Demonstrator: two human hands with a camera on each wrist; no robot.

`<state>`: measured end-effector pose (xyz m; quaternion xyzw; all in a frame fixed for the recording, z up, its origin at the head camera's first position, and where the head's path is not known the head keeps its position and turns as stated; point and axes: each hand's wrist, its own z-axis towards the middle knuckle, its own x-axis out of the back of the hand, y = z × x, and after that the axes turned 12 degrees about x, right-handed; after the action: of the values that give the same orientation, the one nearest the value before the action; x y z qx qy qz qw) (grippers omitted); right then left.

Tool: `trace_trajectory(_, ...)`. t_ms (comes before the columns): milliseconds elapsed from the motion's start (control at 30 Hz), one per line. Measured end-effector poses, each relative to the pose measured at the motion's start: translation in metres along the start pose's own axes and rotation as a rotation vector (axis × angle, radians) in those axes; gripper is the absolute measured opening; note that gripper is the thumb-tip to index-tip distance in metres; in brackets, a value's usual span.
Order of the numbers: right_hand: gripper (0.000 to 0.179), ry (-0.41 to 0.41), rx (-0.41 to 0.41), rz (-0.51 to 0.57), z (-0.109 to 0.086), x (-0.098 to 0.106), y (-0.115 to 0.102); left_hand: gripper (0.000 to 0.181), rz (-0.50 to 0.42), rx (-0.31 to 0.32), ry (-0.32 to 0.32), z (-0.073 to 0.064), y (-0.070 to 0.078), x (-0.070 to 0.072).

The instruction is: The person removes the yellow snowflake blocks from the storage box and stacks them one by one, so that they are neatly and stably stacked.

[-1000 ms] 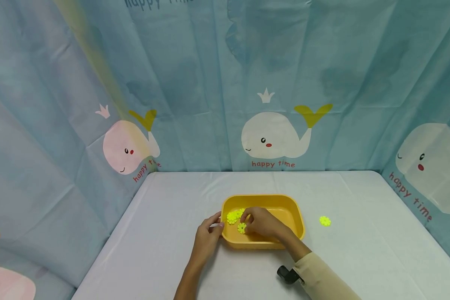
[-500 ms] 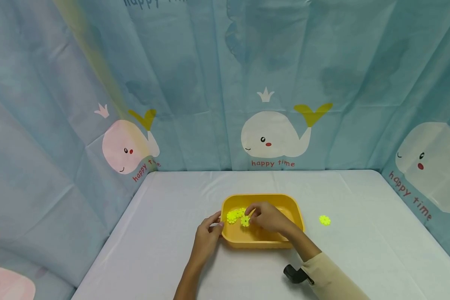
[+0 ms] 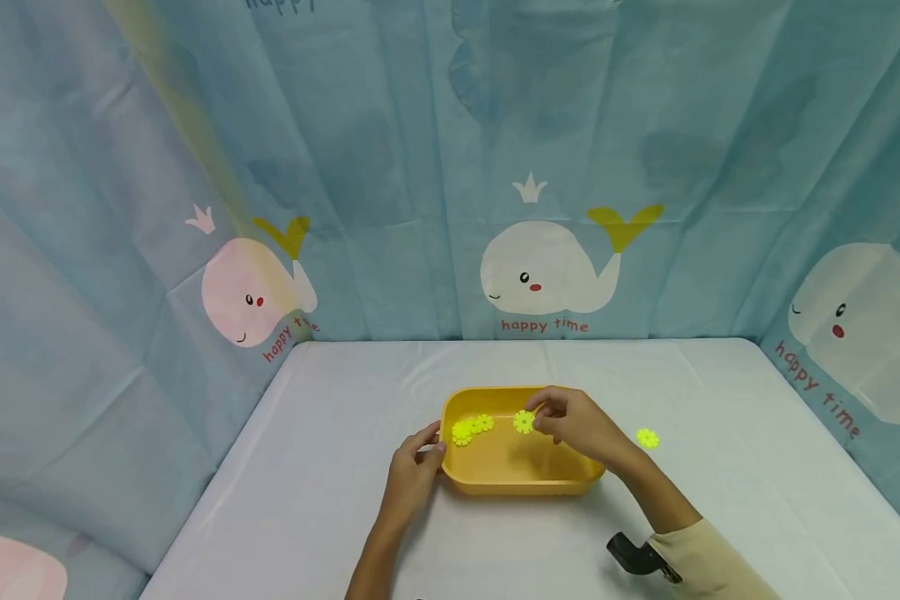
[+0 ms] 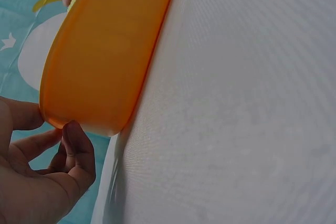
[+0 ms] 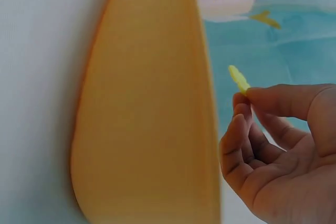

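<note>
A shallow yellow plastic tray stands on the table. At its left end my left hand holds the rim, fingers and thumb bent against the corner, as the left wrist view also shows for the hand. Over the tray's right half, my right hand pinches a bright yellow flower-shaped, notched plastic disc between thumb and fingertips. From the right wrist, that disc appears edge-on, beyond the tray's rim. Several similar discs lie bunched inside the tray's left end.
One more yellow disc lies on the white tablecloth, right of the tray. A black camera mount sticks out from the right cuff. Blue curtains printed with whales hang behind and beside the table.
My right hand has lifted a disc from beside the bunch and carried it rightward across the tray. The left hand has stayed at the tray's left end.
</note>
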<state>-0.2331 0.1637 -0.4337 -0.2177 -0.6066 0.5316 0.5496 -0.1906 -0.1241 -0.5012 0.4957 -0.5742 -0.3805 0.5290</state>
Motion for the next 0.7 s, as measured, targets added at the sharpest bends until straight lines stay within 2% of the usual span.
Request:
trace_trajectory(300,0.025,0.091,-0.019,-0.018,-0.024,0.036,-0.003,0.044,-0.008,-0.012,-0.001,0.0,0.0,0.001)
trace_trajectory(467,0.028,0.145,-0.026,-0.042,-0.036,0.055,0.004,0.044,-0.016,-0.008,-0.011,0.0,0.0,0.0)
trace_trajectory(700,0.034,0.199,-0.087,-0.063,-0.052,0.074,0.017,0.044,-0.005,0.011,-0.004,0.001,0.0,-0.001)
